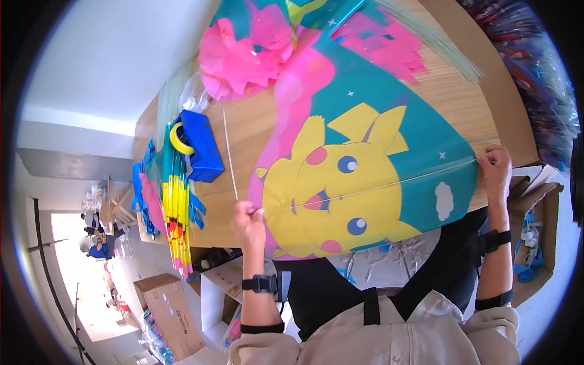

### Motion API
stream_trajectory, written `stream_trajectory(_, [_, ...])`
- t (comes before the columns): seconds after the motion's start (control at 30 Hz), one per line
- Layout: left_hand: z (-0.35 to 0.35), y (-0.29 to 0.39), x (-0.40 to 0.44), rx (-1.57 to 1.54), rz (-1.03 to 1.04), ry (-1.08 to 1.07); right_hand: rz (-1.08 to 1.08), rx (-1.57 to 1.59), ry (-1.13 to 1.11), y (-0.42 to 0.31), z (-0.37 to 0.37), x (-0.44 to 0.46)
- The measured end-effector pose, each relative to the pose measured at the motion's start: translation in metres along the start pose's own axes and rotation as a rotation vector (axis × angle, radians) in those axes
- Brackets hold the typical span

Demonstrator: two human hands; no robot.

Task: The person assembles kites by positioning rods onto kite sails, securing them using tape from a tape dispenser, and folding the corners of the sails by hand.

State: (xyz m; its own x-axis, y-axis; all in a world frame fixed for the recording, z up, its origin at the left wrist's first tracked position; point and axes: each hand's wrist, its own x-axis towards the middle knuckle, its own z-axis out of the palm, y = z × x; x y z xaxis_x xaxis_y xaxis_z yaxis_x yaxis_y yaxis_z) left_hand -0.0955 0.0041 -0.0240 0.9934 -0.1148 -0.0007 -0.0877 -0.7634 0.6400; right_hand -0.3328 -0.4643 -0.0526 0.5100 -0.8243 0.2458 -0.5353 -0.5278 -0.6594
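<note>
Head view: one large, thin plastic sheet (371,207) lies flat on the wooden bench (250,131), in front of the seated person, its near edge by their lap. It is printed in teal and pink, with a sideways yellow cartoon face that has two blue-ringed eyes, two pink cheeks and one open mouth. One white cloud and a few small white crosses dot the teal part. A thin pale strand (395,179) crosses the face from hand to hand; whether it is cord or rod cannot be told. The left hand (248,220) has thumb and finger pressed together, pinching the strand at the sheet's left edge. The right hand (494,164) pinches it at the pointed right corner; whether it grips the plastic too is unclear. One white cord (230,152) runs up the bench from the left hand.

One blue tape dispenser (204,149) with one yellow tape roll (178,139) stands to the left, beside folded bright bundles (176,210) too overlapped to count. Two bunches of thin pale rods (435,39) lie at opposite sides. Printing on the brown carton (171,316) at lower left is too small to read.
</note>
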Motion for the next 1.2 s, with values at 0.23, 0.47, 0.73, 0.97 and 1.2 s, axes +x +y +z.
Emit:
stream_trajectory(0.23, [0.043, 0.084, -0.068, 0.485, 0.533, -0.345, 0.033, -0.038, 0.048, -0.008, 0.001, -0.004])
stream_trajectory(0.47, [0.069, 0.097, -0.08, 0.622, 0.563, -0.316, 0.038, -0.063, 0.07, -0.018, -0.001, -0.006])
stream_trajectory(0.73, [0.148, 0.197, -0.107, 0.371, 0.861, -0.512, 0.102, -0.04, 0.057, -0.026, -0.007, -0.007])
stream_trajectory(0.97, [0.214, 0.265, -0.109, 0.201, 1.155, -0.554, 0.084, 0.053, 0.1, -0.017, -0.004, -0.007])
stream_trajectory(1.2, [0.249, 0.333, -0.059, -0.219, 1.012, -0.889, 0.224, 0.521, -0.036, -0.001, -0.002, -0.01])
